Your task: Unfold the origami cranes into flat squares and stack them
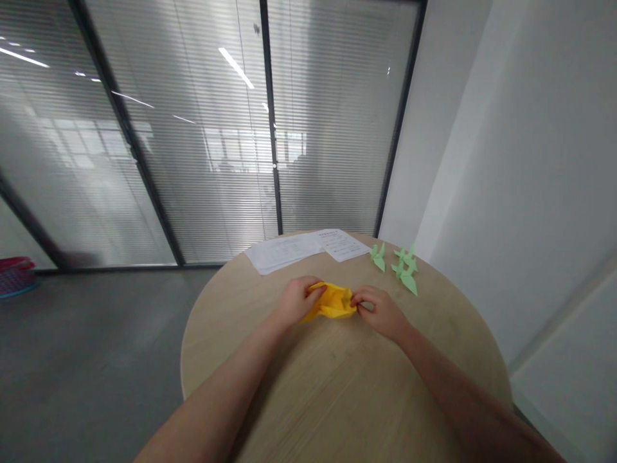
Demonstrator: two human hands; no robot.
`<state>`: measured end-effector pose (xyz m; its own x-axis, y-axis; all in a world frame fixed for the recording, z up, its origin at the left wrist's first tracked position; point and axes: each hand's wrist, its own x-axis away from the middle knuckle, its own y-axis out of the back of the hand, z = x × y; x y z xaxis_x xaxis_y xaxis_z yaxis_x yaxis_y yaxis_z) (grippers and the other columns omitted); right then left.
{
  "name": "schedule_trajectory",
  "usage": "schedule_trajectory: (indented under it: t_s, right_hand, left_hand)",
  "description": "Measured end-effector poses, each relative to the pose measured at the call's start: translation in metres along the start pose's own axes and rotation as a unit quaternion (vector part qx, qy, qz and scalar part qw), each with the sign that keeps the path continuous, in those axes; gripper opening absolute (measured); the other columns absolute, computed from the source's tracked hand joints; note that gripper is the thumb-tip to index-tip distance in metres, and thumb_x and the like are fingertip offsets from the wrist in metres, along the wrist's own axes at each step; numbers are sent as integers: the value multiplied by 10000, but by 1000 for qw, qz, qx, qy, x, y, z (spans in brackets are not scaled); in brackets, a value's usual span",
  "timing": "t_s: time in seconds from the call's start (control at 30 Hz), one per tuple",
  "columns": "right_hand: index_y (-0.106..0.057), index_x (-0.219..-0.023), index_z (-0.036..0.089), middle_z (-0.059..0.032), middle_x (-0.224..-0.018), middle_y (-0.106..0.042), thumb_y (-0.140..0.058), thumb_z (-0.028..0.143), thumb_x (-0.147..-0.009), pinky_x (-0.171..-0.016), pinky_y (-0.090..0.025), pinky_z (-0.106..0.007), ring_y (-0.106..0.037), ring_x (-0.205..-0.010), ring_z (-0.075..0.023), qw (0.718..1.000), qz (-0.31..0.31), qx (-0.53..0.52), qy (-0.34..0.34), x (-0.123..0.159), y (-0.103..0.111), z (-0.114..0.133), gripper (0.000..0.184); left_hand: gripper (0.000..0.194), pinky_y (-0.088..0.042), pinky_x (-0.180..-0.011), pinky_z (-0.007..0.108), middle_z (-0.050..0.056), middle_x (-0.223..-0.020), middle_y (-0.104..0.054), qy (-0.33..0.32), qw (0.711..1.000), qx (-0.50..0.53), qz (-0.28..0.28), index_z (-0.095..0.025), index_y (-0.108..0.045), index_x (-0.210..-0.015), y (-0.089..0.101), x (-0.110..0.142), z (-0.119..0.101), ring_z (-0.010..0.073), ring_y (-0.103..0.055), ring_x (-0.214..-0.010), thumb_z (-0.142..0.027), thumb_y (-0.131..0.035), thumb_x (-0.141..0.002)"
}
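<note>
Two hands (294, 301), yellow paper (335, 300), illegible printouts (286, 251)

Papers (286, 252), green origami (409, 283) on round table (332, 386)

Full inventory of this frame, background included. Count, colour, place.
Folded paper: 1, yellow, between both hands over the table
Origami cranes: at least 3 (some overlap), light green, far right of tabletop
Printed sheets: at least 2, overlapping, white, far edge of tabletop
Round table: 1, light wood, centre
Basket: 1, red-pink with blue at bottom, floor at far left
Glass partition: 1, several panels, dark frames, slatted blinds, behind table
Light strips: several, white, seen in the glass
Wall: white, right
Floor: grey, left
Left hand: 1, bare, gripping the paper's left end
Right hand: 1, bare, pinching its right end
</note>
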<state>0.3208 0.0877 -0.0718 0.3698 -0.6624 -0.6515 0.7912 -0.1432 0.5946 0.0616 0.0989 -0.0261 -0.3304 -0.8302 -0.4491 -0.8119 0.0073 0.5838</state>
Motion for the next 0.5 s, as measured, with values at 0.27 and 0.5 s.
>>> schedule_trajectory:
  t_s: [0.27, 0.5]
  right_hand:
    - [-741, -1064, 235, -114, -1165, -729, -714, 312, -932, -706, -595, -315, -696, -805, -181, 998, 15, -59, 12, 3, -10, 26, 155]
    - [-754, -944, 247, -89, -1065, -776, -622, 275, -1000, -920, -599, -378, -733, -1019, -223, 998, 37, 0, 44, 0, -4, 23, 146]
  left_hand:
    - [323, -357, -643, 287, 37, -637, -634, 80, 990, -70, -97, -217, -648, -597, 2, -2, 10, 197, -542, -629, -309, -663, -906]
    - [271, -354, -594, 270, 41, -626, -687, 180, 979, 18, -96, -202, -705, -621, 8, -7, 15, 217, -591, -639, -326, -702, -862]
